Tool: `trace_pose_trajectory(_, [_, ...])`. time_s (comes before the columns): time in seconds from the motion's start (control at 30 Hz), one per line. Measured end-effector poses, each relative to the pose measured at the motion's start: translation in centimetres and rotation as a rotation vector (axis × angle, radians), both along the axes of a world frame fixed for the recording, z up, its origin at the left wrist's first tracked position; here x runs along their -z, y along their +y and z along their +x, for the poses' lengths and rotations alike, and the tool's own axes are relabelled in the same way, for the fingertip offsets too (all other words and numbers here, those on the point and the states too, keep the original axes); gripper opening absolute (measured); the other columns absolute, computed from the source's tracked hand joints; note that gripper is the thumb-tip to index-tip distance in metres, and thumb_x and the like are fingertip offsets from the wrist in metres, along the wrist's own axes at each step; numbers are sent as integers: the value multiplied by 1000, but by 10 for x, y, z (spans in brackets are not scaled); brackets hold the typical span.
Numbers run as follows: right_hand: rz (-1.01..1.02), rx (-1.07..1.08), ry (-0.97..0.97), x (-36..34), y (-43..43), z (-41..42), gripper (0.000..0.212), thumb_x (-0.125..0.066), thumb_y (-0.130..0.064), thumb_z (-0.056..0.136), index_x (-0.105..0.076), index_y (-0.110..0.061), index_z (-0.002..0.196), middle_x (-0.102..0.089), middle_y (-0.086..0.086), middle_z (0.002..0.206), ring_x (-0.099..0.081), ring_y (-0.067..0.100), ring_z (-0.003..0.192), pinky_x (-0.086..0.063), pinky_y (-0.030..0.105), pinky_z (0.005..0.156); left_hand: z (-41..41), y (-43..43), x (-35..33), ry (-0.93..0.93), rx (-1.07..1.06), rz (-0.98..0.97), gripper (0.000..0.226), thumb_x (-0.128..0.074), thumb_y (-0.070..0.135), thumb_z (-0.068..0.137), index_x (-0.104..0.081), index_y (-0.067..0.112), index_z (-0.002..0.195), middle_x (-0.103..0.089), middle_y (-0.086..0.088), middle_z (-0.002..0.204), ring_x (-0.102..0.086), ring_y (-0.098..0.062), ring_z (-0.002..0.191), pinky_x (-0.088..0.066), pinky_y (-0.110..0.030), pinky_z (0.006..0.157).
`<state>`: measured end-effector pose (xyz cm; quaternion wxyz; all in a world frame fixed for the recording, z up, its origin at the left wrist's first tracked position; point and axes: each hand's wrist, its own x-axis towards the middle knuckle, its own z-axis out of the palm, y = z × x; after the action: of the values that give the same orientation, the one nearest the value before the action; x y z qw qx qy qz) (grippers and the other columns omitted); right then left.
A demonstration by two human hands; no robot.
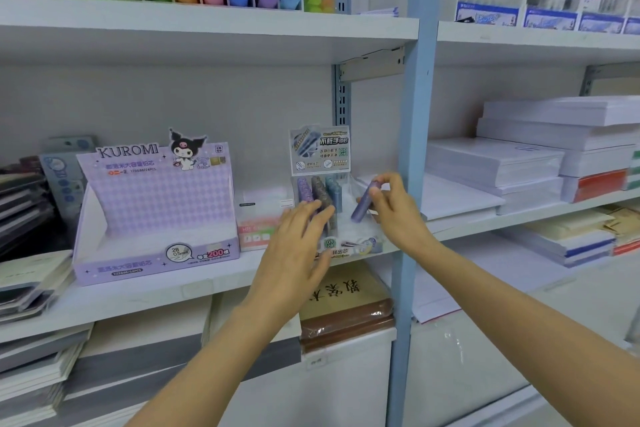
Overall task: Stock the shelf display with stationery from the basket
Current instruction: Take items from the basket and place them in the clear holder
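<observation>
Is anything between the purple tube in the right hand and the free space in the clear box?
Nothing visible. The right hand holds the purple tube tilted over the free right side of the clear box. The left hand touches the standing tubes at the left, beside the path.

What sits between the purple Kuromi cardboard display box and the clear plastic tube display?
A small white-and-pink cardboard box marked HB fills that gap, as the head view shows.
</observation>
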<state>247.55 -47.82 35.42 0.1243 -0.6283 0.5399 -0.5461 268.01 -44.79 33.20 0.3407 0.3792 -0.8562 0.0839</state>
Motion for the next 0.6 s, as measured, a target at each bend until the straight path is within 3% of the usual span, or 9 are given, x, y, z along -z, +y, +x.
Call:
trace_pose_trajectory(0.07, [8, -78, -106, 1, -3, 1, 10, -34, -19, 105, -42, -12, 107, -70, 14, 100, -65, 21, 102, -55, 32, 82, 6, -3, -1, 40, -3, -18, 52, -57, 23, 95, -40, 15, 144, -39, -3, 144, -32, -17, 137, -25, -26, 113])
trace_pose_trajectory(0.17, [-16, -148, -61, 4, -9, 7, 8, -33, -19, 106, -41, -17, 104, -71, 14, 92, -66, 20, 101, -56, 29, 82, 16, -9, -5, 83, -10, -46, 40, -58, 20, 94, -50, 14, 133, -49, -1, 128, -42, -15, 121, -27, -15, 98])
trace_pose_trajectory(0.23, [-8, -145, -43, 4, -13, 7, 7, -35, -20, 105, -42, -19, 104, -69, 15, 99, -67, 23, 98, -57, 34, 83, 19, -12, -7, 77, -11, -88, 36, -59, 20, 93, -54, 15, 128, -52, -1, 123, -45, -16, 117, -32, -18, 96])
trace_pose_trajectory(0.3, [12, -137, -86, -3, -18, 1, 6, -38, -20, 104, -44, -19, 104, -67, 16, 105, -69, 23, 93, -58, 32, 79, 18, -17, -7, 52, -31, -150, 36, -62, 21, 91, -56, 14, 126, -54, -3, 124, -45, -21, 121, -39, -31, 102])
trace_pose_trajectory(0.37, [-45, -99, -105, -14, -25, -5, 7, -42, -16, 103, -46, -12, 108, -63, 15, 109, -67, 24, 91, -58, 29, 78, 15, -21, -7, 8, -51, -164, 45, -60, 28, 92, -52, 15, 134, -48, -4, 142, -35, -24, 138, -26, -39, 118])
trace_pose_trajectory(0.43, [-148, -19, -40, -26, -35, -7, 11, -48, -13, 101, -50, -8, 110, -62, 5, 103, -62, 16, 91, -51, 20, 81, 16, -26, -7, -32, -41, -130, 53, -53, 35, 96, -41, 20, 145, -33, 0, 155, -19, -17, 147, -7, -35, 121])
trace_pose_trajectory(0.5, [-207, 29, 1, -35, -47, -2, 9, -53, -12, 98, -55, -9, 107, -60, -3, 93, -57, 6, 84, -45, 9, 73, 20, -31, -4, -28, -11, -83, 53, -48, 39, 99, -36, 25, 148, -31, 4, 156, -19, -13, 147, -1, -31, 121])
trace_pose_trajectory(0.6, [-179, 36, 23, -36, -69, 6, 12, -58, -9, 95, -58, -5, 107, -61, 4, 91, -57, 11, 79, -47, 12, 69, 24, -34, -2, -10, 19, -61, 52, -46, 40, 99, -34, 26, 148, -35, 5, 153, -25, -11, 144, -1, -28, 120])
